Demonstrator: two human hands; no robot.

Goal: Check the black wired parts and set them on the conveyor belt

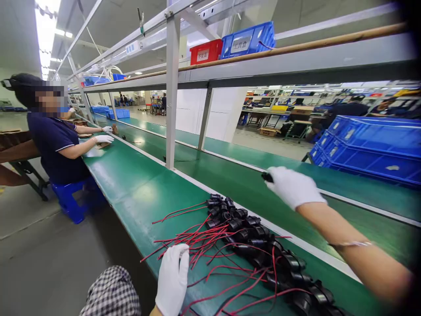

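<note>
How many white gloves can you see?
4: one on the left hand, one on the right hand, and one each on the co-worker's near hand and far hand. People far back are too small to tell.

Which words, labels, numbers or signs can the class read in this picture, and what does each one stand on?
"不良品": on the white label of the red bin on the shelf.
"工具" plus a third character too blurred to be sure of: on the label of the blue bin beside it.
Too blurred to read: labels on the stacked blue crates at right.
</note>
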